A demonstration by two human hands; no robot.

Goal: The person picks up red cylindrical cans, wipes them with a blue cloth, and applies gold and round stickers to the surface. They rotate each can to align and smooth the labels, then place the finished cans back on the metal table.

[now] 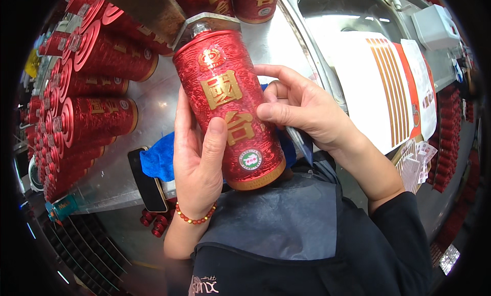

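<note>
A red embossed bottle with large gold characters, a gold base band and a round green-and-white sticker leans toward me over my lap. My left hand is closed round its left side, thumb on the front. At the right side, my right hand has its thumb and index finger against the bottle, other fingers curled; whether a small thing sits between them is hidden. The clear stopper meets a metal plate at the top. Below my right hand hangs a dark flat thing I cannot make out.
Several similar red bottles crowd the metal table at left. A phone and a blue cloth lie near its front edge. At right are white sheets with brown strips, a basin and a white jug.
</note>
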